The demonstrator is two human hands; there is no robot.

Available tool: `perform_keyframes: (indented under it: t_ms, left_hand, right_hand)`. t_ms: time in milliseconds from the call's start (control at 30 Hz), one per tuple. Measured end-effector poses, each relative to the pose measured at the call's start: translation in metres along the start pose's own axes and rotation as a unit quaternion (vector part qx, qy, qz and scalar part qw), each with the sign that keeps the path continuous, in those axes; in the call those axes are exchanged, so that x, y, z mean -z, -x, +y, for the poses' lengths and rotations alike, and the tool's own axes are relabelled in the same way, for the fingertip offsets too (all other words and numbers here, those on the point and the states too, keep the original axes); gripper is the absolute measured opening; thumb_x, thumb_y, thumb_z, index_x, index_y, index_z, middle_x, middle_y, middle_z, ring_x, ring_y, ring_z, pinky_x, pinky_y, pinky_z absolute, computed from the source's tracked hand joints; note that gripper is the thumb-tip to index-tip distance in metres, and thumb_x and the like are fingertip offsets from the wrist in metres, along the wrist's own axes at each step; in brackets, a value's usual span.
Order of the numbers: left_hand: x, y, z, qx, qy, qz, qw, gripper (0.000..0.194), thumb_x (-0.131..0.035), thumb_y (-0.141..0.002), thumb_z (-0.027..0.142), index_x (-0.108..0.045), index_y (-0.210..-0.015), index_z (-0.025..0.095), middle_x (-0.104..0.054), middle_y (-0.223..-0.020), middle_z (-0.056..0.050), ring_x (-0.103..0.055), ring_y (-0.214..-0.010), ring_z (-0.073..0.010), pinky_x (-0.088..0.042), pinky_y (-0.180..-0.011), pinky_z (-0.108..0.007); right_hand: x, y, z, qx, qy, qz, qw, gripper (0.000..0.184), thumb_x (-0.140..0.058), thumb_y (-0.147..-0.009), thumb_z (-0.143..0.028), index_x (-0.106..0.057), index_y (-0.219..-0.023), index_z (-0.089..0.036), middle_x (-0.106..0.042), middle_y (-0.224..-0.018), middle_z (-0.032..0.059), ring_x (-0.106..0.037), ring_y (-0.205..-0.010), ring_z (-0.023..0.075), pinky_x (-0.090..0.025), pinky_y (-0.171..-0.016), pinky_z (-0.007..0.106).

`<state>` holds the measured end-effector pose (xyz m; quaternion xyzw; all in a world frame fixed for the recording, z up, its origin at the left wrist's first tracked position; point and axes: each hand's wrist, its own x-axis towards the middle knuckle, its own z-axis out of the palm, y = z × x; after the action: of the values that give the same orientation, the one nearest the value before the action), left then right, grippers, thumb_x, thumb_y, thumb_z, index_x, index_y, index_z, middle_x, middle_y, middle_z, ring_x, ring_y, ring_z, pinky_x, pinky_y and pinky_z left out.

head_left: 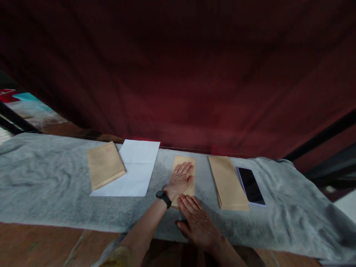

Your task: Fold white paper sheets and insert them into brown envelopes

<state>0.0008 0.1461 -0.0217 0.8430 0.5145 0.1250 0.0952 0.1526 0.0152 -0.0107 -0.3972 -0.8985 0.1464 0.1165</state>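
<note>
A brown paper envelope (179, 160) lies upright on the grey cloth in front of me, partly hidden by my hands. Flat across its middle rests my left hand (181, 178), fingers stretched out and a dark watch on the wrist. My right hand (198, 220) is at the envelope's near end, its fingertips touching the lower edge and its fingers extended. To the right is a stack of similar brown envelopes (228, 181). On the left, another brown envelope (105, 165) overlaps a creased white sheet of paper (139, 167).
A phone (251, 185) with a dark screen lies beside the right-hand envelopes. The grey cloth (55, 178) covers the long narrow surface. Behind it hangs a dark red curtain (194, 92). Brown floor tiles (50, 244) show below the near edge.
</note>
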Motion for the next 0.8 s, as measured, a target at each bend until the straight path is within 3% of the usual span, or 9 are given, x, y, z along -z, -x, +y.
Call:
perform_keyframes:
  t_ms: [233,367,533,633,800]
  left_hand:
    - [0.01,0.038,-0.002,-0.047,0.022,-0.05,0.997,0.053,-0.028,-0.103,0.036,-0.032,-0.153,0.019,-0.029,-0.161,-0.007,-0.018,-0.151,-0.0184,-0.014,-0.123,-0.041]
    - [0.02,0.063,-0.003,-0.058,0.067,-0.087,0.992,0.052,-0.025,-0.104,0.038,-0.03,-0.154,0.023,-0.028,-0.161,-0.005,-0.017,-0.151,-0.0158,-0.013,-0.123,-0.039]
    - [0.036,0.089,-0.006,-0.058,0.12,-0.134,0.982,0.056,-0.036,-0.102,0.049,-0.032,-0.153,0.028,-0.026,-0.162,-0.004,-0.017,-0.151,-0.0182,-0.013,-0.123,-0.04]
    - [0.036,0.101,-0.008,-0.083,0.111,-0.112,0.984,0.061,-0.048,-0.097,0.048,-0.032,-0.153,0.028,-0.028,-0.162,-0.005,-0.02,-0.15,-0.0201,-0.016,-0.123,-0.041]
    - [0.019,0.111,-0.009,-0.037,0.063,-0.031,0.997,0.05,-0.037,-0.102,0.038,-0.038,-0.15,0.024,-0.03,-0.161,-0.007,-0.023,-0.149,-0.0207,-0.022,-0.122,-0.043]
  right_hand:
    - [0.005,0.0,-0.001,-0.017,-0.032,0.025,0.999,0.054,-0.054,-0.096,-0.034,-0.044,-0.148,-0.02,-0.045,-0.152,0.0085,-0.04,-0.141,0.0221,-0.03,-0.12,0.044]
    - [0.01,-0.005,0.0,-0.019,-0.056,0.037,0.998,0.048,-0.054,-0.094,-0.024,-0.051,-0.142,-0.024,-0.052,-0.147,0.006,-0.046,-0.136,0.0212,-0.033,-0.118,0.043]
    - [0.008,-0.012,0.007,-0.028,-0.062,0.053,0.996,0.045,-0.05,-0.092,-0.015,-0.058,-0.134,-0.028,-0.06,-0.138,0.0025,-0.055,-0.127,0.0184,-0.04,-0.111,0.04]
    - [0.004,-0.015,0.009,-0.066,-0.061,0.072,0.993,0.041,-0.046,-0.094,-0.014,-0.062,-0.128,-0.028,-0.063,-0.135,0.0023,-0.057,-0.124,0.0183,-0.043,-0.107,0.04]
    - [-0.003,-0.02,0.008,-0.115,-0.058,0.108,0.986,0.037,-0.045,-0.093,-0.012,-0.064,-0.122,-0.025,-0.066,-0.129,0.0033,-0.059,-0.12,0.0192,-0.045,-0.105,0.039]
